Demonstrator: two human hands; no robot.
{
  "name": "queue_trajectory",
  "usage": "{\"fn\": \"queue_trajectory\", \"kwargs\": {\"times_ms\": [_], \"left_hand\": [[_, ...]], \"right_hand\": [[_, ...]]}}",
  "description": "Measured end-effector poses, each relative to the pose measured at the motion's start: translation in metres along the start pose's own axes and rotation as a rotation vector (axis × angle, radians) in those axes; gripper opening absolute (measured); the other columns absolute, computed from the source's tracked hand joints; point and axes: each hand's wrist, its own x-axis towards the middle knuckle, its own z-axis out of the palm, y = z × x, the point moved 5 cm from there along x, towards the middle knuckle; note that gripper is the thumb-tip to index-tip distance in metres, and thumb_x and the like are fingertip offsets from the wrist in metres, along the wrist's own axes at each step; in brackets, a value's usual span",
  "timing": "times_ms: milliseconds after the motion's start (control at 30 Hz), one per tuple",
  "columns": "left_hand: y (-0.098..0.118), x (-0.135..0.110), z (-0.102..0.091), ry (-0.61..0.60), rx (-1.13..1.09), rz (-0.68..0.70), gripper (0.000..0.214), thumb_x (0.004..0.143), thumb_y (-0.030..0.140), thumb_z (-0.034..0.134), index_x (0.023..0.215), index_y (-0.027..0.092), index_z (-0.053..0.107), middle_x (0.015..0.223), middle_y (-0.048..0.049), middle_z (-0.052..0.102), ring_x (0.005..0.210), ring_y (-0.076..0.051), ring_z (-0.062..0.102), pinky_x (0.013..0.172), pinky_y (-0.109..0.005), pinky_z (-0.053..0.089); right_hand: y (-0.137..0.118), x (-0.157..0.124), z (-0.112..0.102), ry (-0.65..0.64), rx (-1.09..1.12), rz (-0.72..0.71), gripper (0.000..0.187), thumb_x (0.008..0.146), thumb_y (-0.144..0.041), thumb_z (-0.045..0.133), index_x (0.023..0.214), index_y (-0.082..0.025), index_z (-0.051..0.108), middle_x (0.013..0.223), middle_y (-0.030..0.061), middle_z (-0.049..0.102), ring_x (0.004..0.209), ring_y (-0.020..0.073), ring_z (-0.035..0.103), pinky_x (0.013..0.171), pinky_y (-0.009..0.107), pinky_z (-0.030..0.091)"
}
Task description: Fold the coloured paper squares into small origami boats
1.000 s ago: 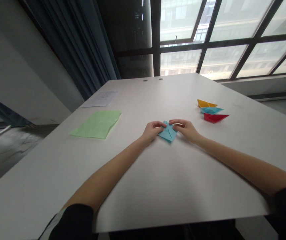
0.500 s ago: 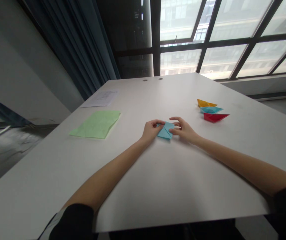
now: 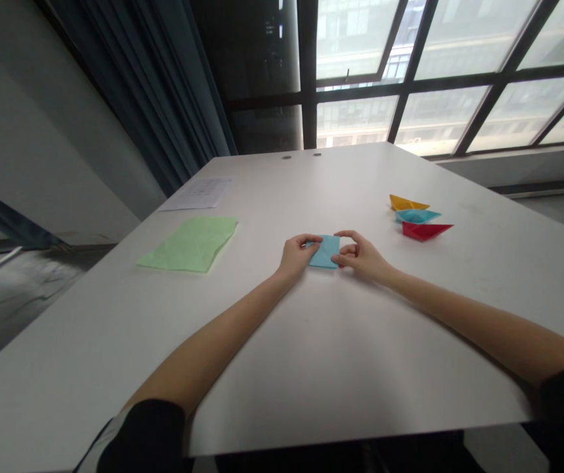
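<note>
Blue square (image 3: 325, 255): folded paper, lying at mid-table between the two hands. Left hand (image 3: 300, 256): thumb and fingers closed on its left side. Right hand (image 3: 361, 256): thumb at the right edge near the near corner, forefinger spread toward the far corner; whether it grips cannot be told from this view. Table (image 3: 306, 368): white. Far right, three paper boats close together: yellow (image 3: 408, 203) farthest, blue (image 3: 417, 216) between, red (image 3: 425, 231) nearest. Left: green sheet (image 3: 190, 244), creased. Beyond it, white sheet (image 3: 201, 194) bearing print, too small to read.
</note>
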Motion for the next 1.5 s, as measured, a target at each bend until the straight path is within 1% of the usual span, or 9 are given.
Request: {"fn": "queue_trajectory", "kwargs": {"times_ms": [100,233,367,500,633,733,933,1133,1500], "left_hand": [[-0.001,0.000,0.002,-0.056,-0.023,-0.019,0.020,0.061,0.023,0.065,0.077,0.013,0.068,0.071,-0.0024,0.065,0.057,-0.008,0.051,0.053,-0.020,0.038],[-0.001,-0.001,0.006,-0.147,0.057,-0.005,0.018,0.065,0.022,0.063,0.080,0.013,0.068,0.072,-0.0028,0.063,0.056,-0.008,0.050,0.052,-0.019,0.039],[0.002,0.000,0.001,-0.109,0.365,0.141,0.017,0.070,0.017,0.057,0.082,0.014,0.069,0.092,-0.0067,0.059,0.070,-0.011,0.055,0.061,-0.022,0.046],[0.006,-0.001,-0.003,-0.095,0.685,0.313,0.027,0.070,0.009,0.053,0.090,0.018,0.069,0.106,-0.0078,0.051,0.090,-0.016,0.055,0.078,-0.029,0.048],[0.009,-0.005,0.001,-0.186,0.768,0.449,0.041,0.072,0.008,0.052,0.110,0.017,0.061,0.105,-0.0078,0.054,0.097,-0.017,0.054,0.089,-0.031,0.045],[0.009,-0.008,0.005,-0.258,0.784,0.486,0.041,0.072,0.007,0.050,0.112,0.014,0.057,0.104,-0.0079,0.059,0.097,-0.018,0.055,0.090,-0.033,0.043],[0.011,-0.013,0.008,-0.385,0.886,0.529,0.022,0.077,0.015,0.050,0.093,0.016,0.064,0.098,-0.0078,0.066,0.094,-0.020,0.057,0.088,-0.035,0.044],[0.018,-0.018,0.008,-0.567,0.907,0.643,0.027,0.077,0.029,0.056,0.099,0.016,0.064,0.103,-0.0090,0.065,0.097,-0.021,0.057,0.093,-0.035,0.039],[0.013,-0.020,0.010,-0.537,1.038,0.726,0.031,0.090,0.031,0.039,0.098,0.015,0.064,0.098,-0.0111,0.064,0.093,-0.019,0.055,0.086,-0.033,0.043]], "right_hand": [[-0.002,0.002,-0.007,0.044,-0.001,-0.011,0.040,0.069,-0.036,0.066,0.100,-0.019,0.048,0.065,-0.0021,0.064,0.061,0.0123,0.062,0.057,0.024,0.049],[-0.001,0.006,-0.013,0.053,-0.021,-0.052,0.035,0.067,-0.031,0.067,0.096,-0.019,0.050,0.058,-0.0042,0.061,0.057,0.0117,0.060,0.056,0.024,0.049],[0.006,0.008,-0.020,0.097,-0.100,-0.040,0.022,0.068,-0.030,0.064,0.085,-0.017,0.057,0.059,-0.0022,0.061,0.057,0.0121,0.060,0.059,0.026,0.050],[0.007,0.007,-0.027,0.175,-0.355,-0.021,0.022,0.071,-0.029,0.059,0.088,-0.016,0.064,0.061,-0.0007,0.063,0.058,0.0126,0.060,0.059,0.025,0.048],[0.000,0.003,-0.027,0.190,-0.543,-0.046,0.025,0.073,-0.030,0.057,0.092,-0.017,0.066,0.064,-0.0004,0.064,0.058,0.0123,0.059,0.059,0.025,0.045],[-0.006,0.002,-0.025,0.191,-0.702,-0.105,0.024,0.074,-0.034,0.057,0.090,-0.020,0.068,0.066,-0.0001,0.065,0.059,0.0129,0.057,0.060,0.026,0.044],[-0.005,0.005,-0.023,0.076,-0.918,-0.281,0.021,0.077,-0.036,0.057,0.087,-0.022,0.069,0.077,0.0037,0.066,0.076,0.0186,0.057,0.072,0.032,0.044],[-0.001,0.002,-0.020,-0.060,-0.977,-0.455,0.020,0.080,-0.027,0.052,0.090,-0.020,0.067,0.096,0.0091,0.062,0.090,0.0210,0.057,0.085,0.037,0.043],[-0.005,-0.004,-0.015,-0.221,-1.013,-0.577,0.030,0.080,-0.021,0.047,0.105,-0.019,0.062,0.102,0.0086,0.063,0.096,0.0212,0.056,0.088,0.038,0.043]]}}
